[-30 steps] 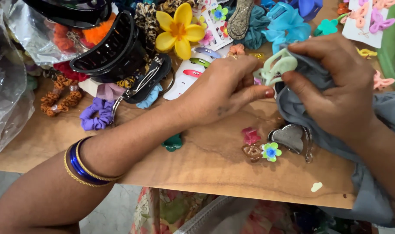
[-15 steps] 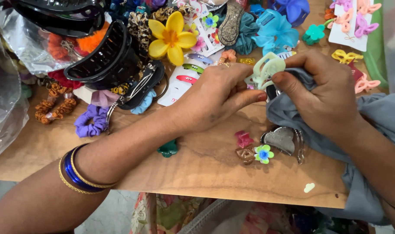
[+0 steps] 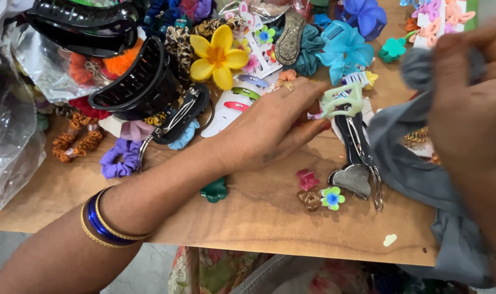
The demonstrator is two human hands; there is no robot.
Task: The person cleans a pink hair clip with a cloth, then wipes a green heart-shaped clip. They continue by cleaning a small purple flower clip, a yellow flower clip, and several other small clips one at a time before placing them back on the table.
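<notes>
Pale green claw clip sits at the left fingertips

The pale green claw clip (image 3: 343,100) lies near the back of the wooden table (image 3: 259,218), perched on the upper end of a long black-and-silver clip (image 3: 357,158) whose long axis runs toward the near edge. The left hand (image 3: 270,128) lies flat and spread, palm down, gripping nothing; its fingertips (image 3: 319,122) reach rightward and end just beside the green clip, which lies straight ahead of them. The right hand (image 3: 468,98) is closed around a bunch of grey cloth (image 3: 417,163) and is raised, farther from the clip than the left. Near the table's front edge lie a small green-and-blue flower clip (image 3: 332,197), a pink clip (image 3: 307,178) and a dark green clip (image 3: 215,190). Behind the left hand lie a yellow flower clip (image 3: 218,54) and a big black claw clip (image 3: 133,81)
</notes>
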